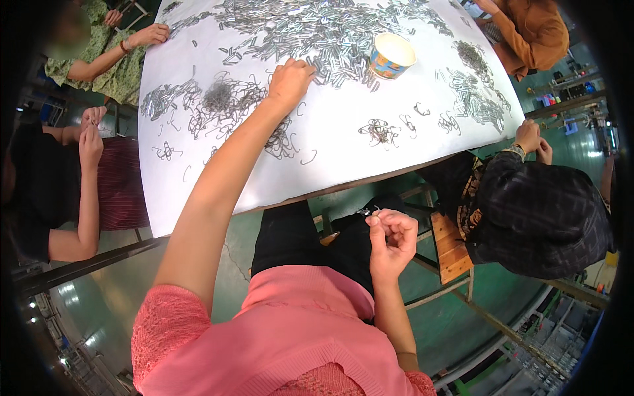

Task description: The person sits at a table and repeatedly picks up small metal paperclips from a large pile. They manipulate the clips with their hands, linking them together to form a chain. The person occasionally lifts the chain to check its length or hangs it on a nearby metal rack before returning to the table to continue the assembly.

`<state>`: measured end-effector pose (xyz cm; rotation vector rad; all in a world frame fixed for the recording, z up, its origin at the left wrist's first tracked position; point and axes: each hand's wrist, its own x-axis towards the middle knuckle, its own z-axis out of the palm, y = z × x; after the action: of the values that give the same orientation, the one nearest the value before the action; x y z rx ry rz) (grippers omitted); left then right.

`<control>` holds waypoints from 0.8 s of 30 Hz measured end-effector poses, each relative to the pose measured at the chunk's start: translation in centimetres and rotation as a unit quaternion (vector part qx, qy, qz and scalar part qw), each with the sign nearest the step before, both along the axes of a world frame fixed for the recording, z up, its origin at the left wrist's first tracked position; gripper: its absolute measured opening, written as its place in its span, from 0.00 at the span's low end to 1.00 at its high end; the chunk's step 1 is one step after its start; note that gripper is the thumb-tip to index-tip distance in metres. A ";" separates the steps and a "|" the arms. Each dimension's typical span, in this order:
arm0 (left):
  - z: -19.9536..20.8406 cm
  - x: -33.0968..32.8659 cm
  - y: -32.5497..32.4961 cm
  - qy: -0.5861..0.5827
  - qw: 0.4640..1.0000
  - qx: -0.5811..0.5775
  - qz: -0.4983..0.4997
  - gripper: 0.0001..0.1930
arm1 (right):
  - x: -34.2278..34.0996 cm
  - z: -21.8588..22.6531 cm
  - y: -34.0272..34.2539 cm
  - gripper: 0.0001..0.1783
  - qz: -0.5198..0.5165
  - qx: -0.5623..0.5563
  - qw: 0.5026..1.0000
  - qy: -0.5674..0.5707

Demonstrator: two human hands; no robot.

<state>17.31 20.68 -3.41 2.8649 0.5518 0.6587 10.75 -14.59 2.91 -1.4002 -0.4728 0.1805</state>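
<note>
My left hand [289, 80] reaches out over the white table [343, 158], its fingers curled down on a tangle of thin wire hooks [224, 99] beside a big heap of small metal clips [310, 30]. My right hand [391, 241] is held over my lap below the table's edge, its fingers pinched on a small metal wire piece [367, 210]. I cannot tell whether the left hand's fingers hold anything.
A paper cup [391, 55] stands on the table beyond my left hand. More small wire clusters [379, 131] lie near the front edge. Other people sit around the table: one at the left [86, 158], one at the right [535, 218], two at the far corners. A wooden stool [449, 247] stands at my right.
</note>
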 end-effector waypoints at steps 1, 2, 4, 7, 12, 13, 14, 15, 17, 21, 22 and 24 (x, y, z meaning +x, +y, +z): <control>-0.1 0.1 0.1 0.028 0.999 0.029 0.000 0.09 | -0.1 -0.1 0.0 0.12 -0.001 0.000 1.000 -0.001; -0.2 0.1 0.2 0.040 0.997 0.061 -0.002 0.09 | -0.1 -0.2 0.0 0.12 -0.002 0.001 1.000 -0.002; 0.0 -0.1 0.3 0.064 0.990 0.126 -0.006 0.08 | -0.2 -0.2 -0.1 0.12 0.001 -0.003 1.000 -0.009; 1.0 -0.7 0.2 0.087 0.990 0.107 0.018 0.09 | -0.5 -0.4 -0.2 0.12 0.009 0.002 1.000 -0.005; 4.8 -5.5 -7.1 -0.045 0.950 -0.306 0.029 0.10 | -0.7 -0.9 0.0 0.10 0.010 -0.016 0.999 -0.042; 5.8 -7.2 -9.4 -0.024 0.931 -0.363 0.009 0.10 | -0.7 -0.8 0.2 0.10 0.014 -0.022 0.998 -0.059; 6.9 -8.9 -12.0 -0.001 0.909 -0.418 -0.009 0.10 | -0.8 -0.9 0.4 0.10 0.018 -0.027 0.997 -0.075; 7.5 -10.4 -14.2 -0.019 0.876 -0.482 -0.021 0.08 | -1.0 -1.1 0.6 0.09 0.017 -0.018 0.997 -0.071; 8.2 -12.4 -17.1 -0.043 0.814 -0.578 -0.033 0.06 | -1.1 -1.2 0.9 0.09 0.028 -0.023 0.995 -0.091; 8.9 -14.1 -19.6 -0.068 0.752 -0.655 -0.035 0.04 | -1.3 -0.9 1.4 0.10 0.029 -0.034 0.991 -0.129; 9.0 -14.4 -20.0 -0.078 0.745 -0.662 -0.035 0.04 | -1.4 -0.9 1.5 0.10 0.026 -0.039 0.989 -0.139; 9.4 -14.9 -20.4 -0.081 0.749 -0.657 -0.022 0.04 | -1.5 -0.9 1.7 0.11 0.022 -0.041 0.987 -0.152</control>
<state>2.44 0.23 5.96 1.4510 0.5680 0.2652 9.27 -12.89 2.01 -1.5060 -0.7564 0.0218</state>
